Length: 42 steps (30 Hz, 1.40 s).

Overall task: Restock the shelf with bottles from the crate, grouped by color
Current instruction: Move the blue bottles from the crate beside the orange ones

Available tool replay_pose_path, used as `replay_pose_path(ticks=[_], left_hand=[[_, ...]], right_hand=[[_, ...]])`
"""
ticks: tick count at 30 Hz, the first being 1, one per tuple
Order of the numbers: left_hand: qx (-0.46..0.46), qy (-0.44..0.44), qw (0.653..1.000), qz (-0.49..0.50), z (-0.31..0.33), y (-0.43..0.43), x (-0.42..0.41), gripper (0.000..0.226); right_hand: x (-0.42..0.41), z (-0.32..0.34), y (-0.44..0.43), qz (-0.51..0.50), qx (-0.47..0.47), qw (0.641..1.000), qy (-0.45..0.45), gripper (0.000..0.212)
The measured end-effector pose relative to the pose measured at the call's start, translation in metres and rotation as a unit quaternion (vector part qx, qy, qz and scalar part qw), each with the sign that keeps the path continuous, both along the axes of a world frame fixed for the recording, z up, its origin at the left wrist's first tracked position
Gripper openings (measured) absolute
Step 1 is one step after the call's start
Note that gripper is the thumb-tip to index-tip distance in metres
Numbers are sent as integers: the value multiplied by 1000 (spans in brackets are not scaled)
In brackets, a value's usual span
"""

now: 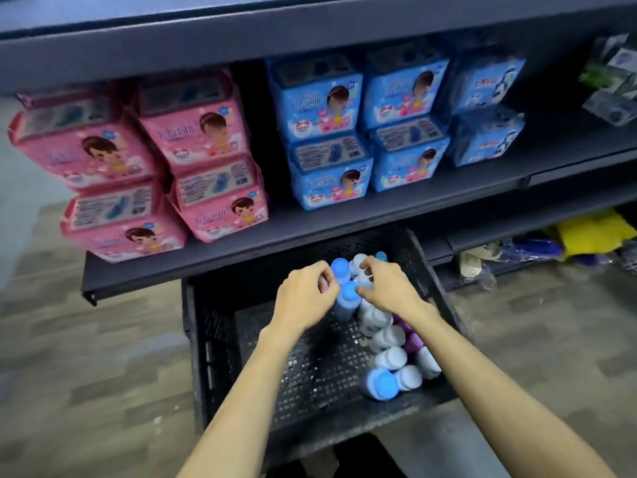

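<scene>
- Down at the front, a black crate [213,339] sits on the floor. Its far end is tucked under the shelf [310,232].
- Bottles lie in a heap along the right side of the crate. The near blue bottle [381,384] lies on its side. Behind it are white bottles [389,357] and purple bottles [412,341].
- A bit further in, both hands are close together over the heap.
- The left hand [305,298] has its fingers curled round a standing blue bottle [346,303].
- The right hand [389,284] touches that bottle's cap with its thumb. Its other fingers curl over the white ones behind, and I cannot tell if they hold anything.
- A second blue bottle [340,269] stands just behind the first.
- I think this is the picking step: getting the blue ones out first. No bottles show on the shelf yet.
- Next, the bottle should come up and back toward the person, because the shelf edge hangs right over the hands. Then it needs a bare spot on the shelf, with other blue ones beside it.
- Far back, pink packs [193,139] fill the left of the shelf and blue packs [324,105] sit to the right, with a dark gap between them.
</scene>
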<state>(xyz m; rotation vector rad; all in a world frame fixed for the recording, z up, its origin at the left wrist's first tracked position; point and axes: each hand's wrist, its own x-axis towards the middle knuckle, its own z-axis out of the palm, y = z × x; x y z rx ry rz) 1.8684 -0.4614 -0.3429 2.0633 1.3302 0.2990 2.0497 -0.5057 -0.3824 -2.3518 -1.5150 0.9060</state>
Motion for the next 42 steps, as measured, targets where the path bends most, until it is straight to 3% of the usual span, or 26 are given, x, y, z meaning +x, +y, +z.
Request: replay_pose_path(ticks=[4, 9, 16, 22, 28, 42], left_hand=[[-31, 4, 999, 16, -20, -3, -3, 3], [-53, 8, 998, 32, -40, -1, -5, 4], [-71, 9, 995, 66, -63, -5, -16, 4], [-93, 1, 991, 92, -75, -14, -13, 4], [-85, -6, 991, 98, -70, -13, -14, 3], [-23, -51, 991, 119, -4, 1, -44, 5]], right_hand=[[-2, -42, 7, 11, -65, 998, 5, 61], [-13, -79, 18, 22, -60, 998, -2, 66], [-24, -104, 21, 38, -33, 998, -30, 45], [-31, -117, 9, 6, 17, 1000, 3, 45], [-17, -92, 24, 63, -5, 997, -44, 57], [-43, 42, 59, 92, 141, 985, -41, 57]])
